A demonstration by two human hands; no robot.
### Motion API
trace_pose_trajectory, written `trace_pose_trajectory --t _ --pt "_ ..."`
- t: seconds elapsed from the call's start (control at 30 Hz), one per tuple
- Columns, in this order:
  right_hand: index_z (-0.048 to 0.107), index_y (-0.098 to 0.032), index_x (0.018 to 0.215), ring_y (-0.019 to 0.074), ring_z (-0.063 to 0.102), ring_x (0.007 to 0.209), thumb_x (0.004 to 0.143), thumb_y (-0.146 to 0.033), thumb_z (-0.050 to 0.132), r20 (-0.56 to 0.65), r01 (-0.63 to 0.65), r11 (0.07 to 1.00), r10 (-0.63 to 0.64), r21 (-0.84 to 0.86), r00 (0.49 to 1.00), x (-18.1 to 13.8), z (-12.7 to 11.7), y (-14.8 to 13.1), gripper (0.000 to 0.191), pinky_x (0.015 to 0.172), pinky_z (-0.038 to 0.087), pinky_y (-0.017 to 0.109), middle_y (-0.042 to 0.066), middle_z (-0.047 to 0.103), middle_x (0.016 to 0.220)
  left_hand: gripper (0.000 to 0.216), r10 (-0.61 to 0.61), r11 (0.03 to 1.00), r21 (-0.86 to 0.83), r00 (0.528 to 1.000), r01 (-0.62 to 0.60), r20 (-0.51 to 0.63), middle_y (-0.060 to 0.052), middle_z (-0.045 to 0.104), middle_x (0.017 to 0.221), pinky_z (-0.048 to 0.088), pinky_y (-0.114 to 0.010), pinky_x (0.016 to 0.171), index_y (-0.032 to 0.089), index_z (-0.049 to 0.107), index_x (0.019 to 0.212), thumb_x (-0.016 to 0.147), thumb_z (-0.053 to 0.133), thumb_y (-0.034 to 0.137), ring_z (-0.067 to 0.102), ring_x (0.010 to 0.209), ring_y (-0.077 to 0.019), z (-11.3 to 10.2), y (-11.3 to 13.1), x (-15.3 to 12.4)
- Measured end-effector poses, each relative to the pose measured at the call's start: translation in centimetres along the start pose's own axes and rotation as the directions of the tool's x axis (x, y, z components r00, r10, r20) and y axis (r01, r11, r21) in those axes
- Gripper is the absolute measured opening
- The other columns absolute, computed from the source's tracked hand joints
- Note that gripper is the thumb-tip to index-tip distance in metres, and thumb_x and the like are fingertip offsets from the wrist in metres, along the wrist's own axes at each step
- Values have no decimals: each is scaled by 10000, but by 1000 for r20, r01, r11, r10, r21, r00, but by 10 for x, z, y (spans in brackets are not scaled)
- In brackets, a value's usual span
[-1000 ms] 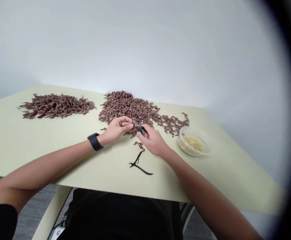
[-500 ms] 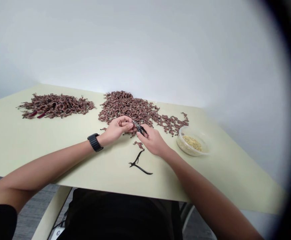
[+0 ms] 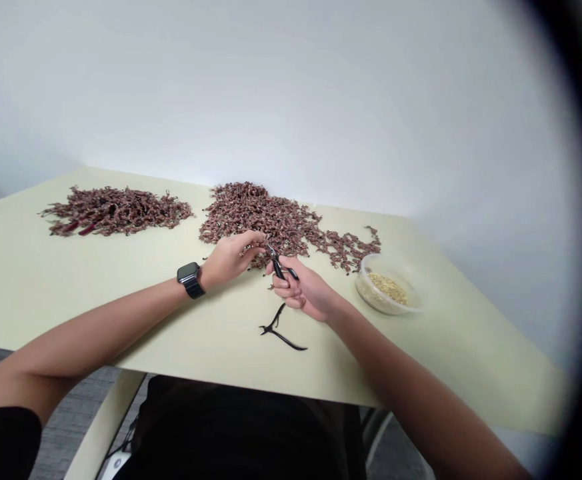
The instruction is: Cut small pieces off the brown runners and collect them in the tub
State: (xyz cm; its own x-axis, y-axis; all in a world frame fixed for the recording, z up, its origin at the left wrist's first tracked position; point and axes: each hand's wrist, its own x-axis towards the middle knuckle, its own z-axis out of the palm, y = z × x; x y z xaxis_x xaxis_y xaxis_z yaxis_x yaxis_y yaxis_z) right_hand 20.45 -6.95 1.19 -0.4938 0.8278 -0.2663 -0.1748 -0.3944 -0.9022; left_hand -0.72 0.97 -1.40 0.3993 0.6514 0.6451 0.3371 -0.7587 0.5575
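My right hand (image 3: 301,291) is closed round the black handles of small pliers (image 3: 277,261), whose jaws point up and left toward my left fingertips. My left hand (image 3: 231,257), with a black watch (image 3: 189,279) on its wrist, pinches a small brown piece at the near edge of the big brown heap (image 3: 275,221). What exactly sits between those fingers is too small to make out. A second black tool (image 3: 279,329) with spread handles lies on the table just below my right hand.
A second brown heap (image 3: 113,211) lies at the far left of the pale green table (image 3: 45,280). A clear bowl (image 3: 389,291) of pale yellow bits stands to the right. A white wall rises behind the table; its front edge runs close to my body.
My right hand has turned and lifted a little, so the pliers now stand more upright. My left hand has moved slightly up toward the heap. The small brown scrap below the hands is now hidden.
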Motion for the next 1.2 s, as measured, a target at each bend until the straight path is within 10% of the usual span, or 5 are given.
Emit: trace_pose_trajectory --t 0.13,0.27,0.67,0.93,1.2 --pt "543 -234 945 81 268 503 918 -555 550 -201 144 930 -221 -339 954 5 -5 6 323 424 202 210 -52 389 700 263 -196 910 -362 979 202 54 -97 736 1039 568 -340 866 161 645 1033 882 739 354 713 930 -192 8 3 1" --pt "568 -236 978 131 474 594 924 -491 572 -200 185 640 -481 -746 854 7 -13 10 260 548 372 259 -20 535 722 310 -338 673 -618 912 406 232 -80 745 922 572 -310 773 148 598 994 859 774 364 711 799 -155 13 4 2" --pt "611 -231 1134 171 484 696 965 -421 522 -4 186 256 -597 -949 802 5 -28 7 269 663 341 291 -20 501 735 324 -325 499 -716 871 489 369 -135 753 1046 588 -334 844 137 610 1018 878 770 382 747 938 -201 12 6 0" --pt "603 -230 1085 168 487 657 962 -422 526 -25 204 330 -575 -922 818 2 -22 3 241 671 361 296 -23 535 702 302 -313 497 -724 877 478 364 -120 743 1010 573 -325 833 144 609 1018 888 758 372 729 894 -179 13 7 1" --pt "529 -243 941 93 308 515 936 -546 523 -164 165 902 -247 -400 955 9 -5 15 303 438 249 211 -51 384 701 230 -179 936 -292 980 196 84 -83 722 982 545 -331 833 182 599 1064 929 681 349 699 889 -191 8 3 1"
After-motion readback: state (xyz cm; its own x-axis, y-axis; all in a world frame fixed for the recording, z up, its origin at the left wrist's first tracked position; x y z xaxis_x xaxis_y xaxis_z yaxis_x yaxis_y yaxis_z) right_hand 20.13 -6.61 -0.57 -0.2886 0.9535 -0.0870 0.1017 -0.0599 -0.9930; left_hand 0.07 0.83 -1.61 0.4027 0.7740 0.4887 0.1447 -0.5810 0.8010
